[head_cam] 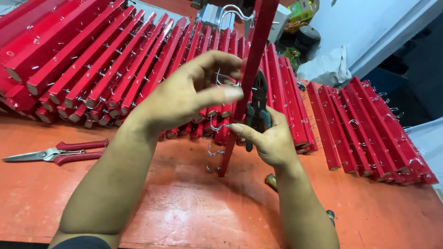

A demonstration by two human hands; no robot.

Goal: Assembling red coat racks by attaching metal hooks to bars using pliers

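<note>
A long red wooden bar (253, 60) with small metal hooks stands nearly upright, its lower end resting on the orange table (194, 207). My left hand (189, 92) pinches a metal hook (224, 79) on the bar's left side near its middle. My right hand (267, 138) sits just right of the bar and grips dark pliers (258, 103), their jaws pointing up against the bar. More hooks stick out of the bar below my hands.
Many red hooked bars lie stacked at the back left (83, 60) and in a row at the right (369, 129). Red-handled snips (55, 153) lie on the table at the left. A white cloth (327, 67) and boxes sit behind.
</note>
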